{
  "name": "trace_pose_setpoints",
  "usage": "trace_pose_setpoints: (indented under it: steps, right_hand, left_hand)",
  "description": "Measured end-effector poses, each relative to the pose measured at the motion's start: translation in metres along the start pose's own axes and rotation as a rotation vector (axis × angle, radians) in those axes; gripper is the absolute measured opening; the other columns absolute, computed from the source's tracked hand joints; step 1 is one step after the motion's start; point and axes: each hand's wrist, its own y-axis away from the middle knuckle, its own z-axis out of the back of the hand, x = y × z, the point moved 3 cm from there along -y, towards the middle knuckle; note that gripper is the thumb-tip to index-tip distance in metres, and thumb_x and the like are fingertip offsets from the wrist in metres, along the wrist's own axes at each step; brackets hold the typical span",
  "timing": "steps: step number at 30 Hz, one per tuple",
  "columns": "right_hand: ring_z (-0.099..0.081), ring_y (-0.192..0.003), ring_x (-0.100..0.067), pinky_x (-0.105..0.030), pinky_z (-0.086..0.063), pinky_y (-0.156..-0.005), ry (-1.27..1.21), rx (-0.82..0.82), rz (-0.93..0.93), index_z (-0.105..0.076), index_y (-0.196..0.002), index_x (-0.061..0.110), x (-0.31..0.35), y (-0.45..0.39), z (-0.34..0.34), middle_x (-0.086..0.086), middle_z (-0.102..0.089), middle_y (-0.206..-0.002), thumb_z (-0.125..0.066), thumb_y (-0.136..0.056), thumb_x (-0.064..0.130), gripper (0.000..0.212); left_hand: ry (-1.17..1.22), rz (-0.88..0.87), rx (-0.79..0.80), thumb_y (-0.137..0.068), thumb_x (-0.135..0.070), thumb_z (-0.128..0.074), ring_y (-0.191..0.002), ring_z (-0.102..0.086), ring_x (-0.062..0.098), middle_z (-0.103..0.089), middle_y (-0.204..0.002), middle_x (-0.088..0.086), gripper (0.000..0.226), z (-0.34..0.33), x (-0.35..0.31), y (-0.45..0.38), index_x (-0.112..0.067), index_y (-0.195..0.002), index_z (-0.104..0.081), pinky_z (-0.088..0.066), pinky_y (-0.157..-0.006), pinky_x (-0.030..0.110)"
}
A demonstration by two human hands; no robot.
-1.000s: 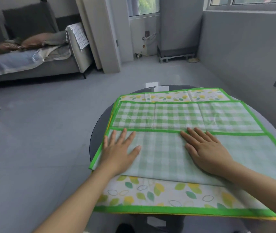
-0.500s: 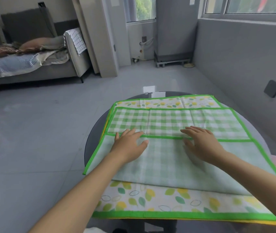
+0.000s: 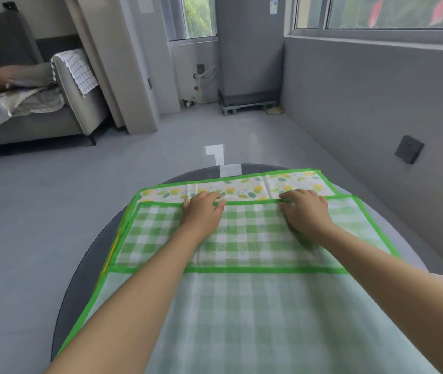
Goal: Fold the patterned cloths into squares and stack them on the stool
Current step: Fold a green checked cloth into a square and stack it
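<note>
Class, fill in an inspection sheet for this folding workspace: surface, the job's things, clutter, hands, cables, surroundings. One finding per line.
Surface: round dark table, mostly covered by cloth.
Job's things: green checked cloth lies on a leaf-print cloth; no stool in view.
Clutter: nothing seen.
Hands: left hand and right hand curl their fingers at the checked cloth's far green edge.
Cables: nothing seen on the table.
Surroundings: grey sofa with bedding, windows, wall socket.

text: none readable | sticker on grey appliance: too blurred to read
</note>
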Motion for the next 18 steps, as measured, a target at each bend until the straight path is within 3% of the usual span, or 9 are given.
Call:
trace_pose_setpoints:
  steps: [8,12,15,18]
  right_hand:
    - [-0.039,-0.116,-0.026,-0.039,-0.024,-0.099,-0.025,-0.052,-0.03,-0.061,-0.1,0.021,-0.005,-0.021,-0.01,-0.003,-0.054,-0.113,-0.055,-0.09,0.035,0.018]
    - [-0.042,-0.116,-0.024,-0.035,-0.018,-0.101,-0.12,-0.12,0.001,-0.061,-0.098,0.017,-0.001,-0.015,0.002,-0.002,-0.06,-0.112,-0.055,-0.091,0.027,0.014]
    - [-0.049,-0.108,-0.024,-0.03,-0.013,-0.104,-0.236,-0.216,0.065,-0.061,-0.093,0.012,0.007,-0.004,0.029,-0.002,-0.066,-0.097,-0.057,-0.091,0.022,0.011]
    - [-0.047,-0.095,-0.02,-0.03,-0.016,-0.104,-0.26,-0.28,0.145,-0.06,-0.09,0.011,0.018,0.014,0.062,-0.001,-0.066,-0.088,-0.058,-0.091,0.021,0.01]
  left_hand:
    - [-0.085,-0.11,-0.149,-0.093,-0.034,-0.054,-0.106,-0.042,0.02,-0.043,-0.096,-0.005,0.021,-0.004,0.023,-0.019,-0.019,-0.105,-0.065,-0.022,-0.097,0.032]
    - [0.011,-0.148,-0.267,-0.09,-0.027,-0.061,-0.09,-0.046,0.021,-0.051,-0.091,-0.001,0.017,0.018,0.013,-0.011,-0.013,-0.093,-0.07,-0.032,-0.087,0.03]
    - [0.034,-0.185,-0.284,-0.091,-0.028,-0.06,-0.083,-0.054,0.021,-0.066,-0.09,-0.002,0.017,0.047,-0.001,0.001,-0.015,-0.09,-0.071,-0.039,-0.092,0.035]
    - [0.053,-0.177,-0.253,-0.092,-0.031,-0.059,-0.077,-0.053,0.014,-0.064,-0.081,-0.012,0.018,0.083,-0.017,0.021,-0.02,-0.089,-0.072,-0.036,-0.091,0.031]
